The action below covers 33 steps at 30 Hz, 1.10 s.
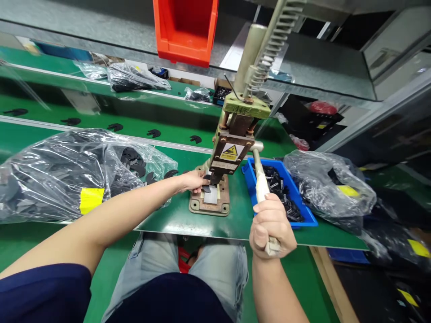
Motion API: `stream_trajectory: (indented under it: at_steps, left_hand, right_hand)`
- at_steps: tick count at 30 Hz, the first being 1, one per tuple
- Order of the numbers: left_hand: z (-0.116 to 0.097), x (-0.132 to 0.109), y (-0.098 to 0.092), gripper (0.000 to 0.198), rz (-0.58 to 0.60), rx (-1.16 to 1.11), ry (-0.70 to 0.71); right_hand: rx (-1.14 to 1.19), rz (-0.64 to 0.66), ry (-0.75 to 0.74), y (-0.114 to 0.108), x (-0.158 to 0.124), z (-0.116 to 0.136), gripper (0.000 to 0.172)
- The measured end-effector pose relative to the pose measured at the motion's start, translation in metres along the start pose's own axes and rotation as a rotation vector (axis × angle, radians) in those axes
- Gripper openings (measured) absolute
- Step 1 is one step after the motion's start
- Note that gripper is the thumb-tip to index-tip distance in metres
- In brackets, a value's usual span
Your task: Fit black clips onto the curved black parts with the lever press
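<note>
My left hand (195, 181) pinches a dark curved flat piece (206, 188) over the base plate (210, 207) of a hand press (232, 139). The piece lies just under the press head, and my fingers hide part of it. My right hand (273, 226) is wrapped round the press lever (261, 179), whose grip is bound in pale tape. A warning label (232, 151) faces me on the press head. Beside the lever stands a blue tray (305, 215) holding several black parts.
A clear bag of dark pieces (101, 170) lies left of the press; another clear bag (332, 179) lies right of the blue tray. Several dark pieces (154, 133) sit in a row on the green belt (134, 119) behind. An orange bin (186, 54) rests on the shelf above.
</note>
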State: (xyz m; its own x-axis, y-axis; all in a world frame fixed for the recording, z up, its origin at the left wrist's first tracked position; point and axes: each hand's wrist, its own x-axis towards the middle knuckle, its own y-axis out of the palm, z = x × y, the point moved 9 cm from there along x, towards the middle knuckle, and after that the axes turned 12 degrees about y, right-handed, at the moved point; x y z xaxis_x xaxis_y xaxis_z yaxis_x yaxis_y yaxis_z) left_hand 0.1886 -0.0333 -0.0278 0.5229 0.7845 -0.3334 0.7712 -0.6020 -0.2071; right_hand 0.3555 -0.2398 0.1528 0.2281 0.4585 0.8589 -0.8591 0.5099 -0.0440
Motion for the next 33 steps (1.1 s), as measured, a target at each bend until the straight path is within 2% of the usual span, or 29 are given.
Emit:
stream_trajectory:
  at_steps: [2,4,6,7,10,12,14,16,19,21,23,26,29,33]
  left_hand:
    - [-0.004,-0.001,-0.002,0.017,0.025,-0.043,0.051]
    - [-0.012,-0.003,-0.007,0.02,0.106,-0.125,0.152]
    - [-0.02,-0.006,-0.027,0.02,0.161,-0.149,0.266]
    - [-0.021,-0.006,-0.044,0.022,0.142,-0.106,0.315]
    - [-0.015,-0.006,-0.105,0.026,-0.069,0.256,0.408]
    - [-0.008,-0.007,-0.126,0.026,-0.134,0.599,0.428]
    - [-0.001,-0.006,-0.123,0.034,-0.078,0.887,0.465]
    - [0.004,-0.005,-0.11,0.045,-0.01,1.064,0.512]
    - [0.008,0.002,-0.098,0.059,-0.002,1.175,0.481]
    - [0.01,0.008,-0.095,0.068,-0.008,1.157,0.439]
    - [0.014,0.012,-0.094,0.067,-0.003,1.049,0.397]
    - [0.018,0.012,-0.098,0.052,-0.061,0.773,0.344]
    - [0.014,0.005,-0.099,0.032,-0.155,0.46,0.401]
    - [0.012,-0.003,-0.08,0.036,-0.082,0.145,0.417]
  right_hand:
    - [0.002,0.005,0.003,0.0,0.001,0.001,0.026]
    - [-0.001,0.009,0.008,0.0,0.001,0.001,0.025]
    - [-0.008,0.007,0.008,-0.001,0.0,0.001,0.024]
    - [-0.009,0.006,0.006,-0.001,0.0,0.001,0.024]
    - [-0.009,-0.001,0.007,-0.001,0.001,0.0,0.025]
    - [-0.013,-0.005,0.008,0.0,0.002,0.0,0.026]
    - [-0.013,-0.013,0.002,0.0,0.002,0.0,0.026]
    - [-0.011,-0.018,-0.004,0.0,0.002,0.001,0.026]
    - [-0.018,-0.015,-0.009,0.0,0.002,0.001,0.027]
    - [-0.026,-0.009,-0.009,0.0,0.002,0.001,0.027]
    - [-0.033,-0.005,-0.005,-0.001,0.002,0.001,0.027]
    - [-0.041,0.005,-0.005,0.0,0.002,0.001,0.028]
    - [-0.038,-0.005,-0.01,0.001,0.002,0.001,0.029]
    - [-0.03,-0.054,-0.027,0.001,0.002,0.002,0.032]
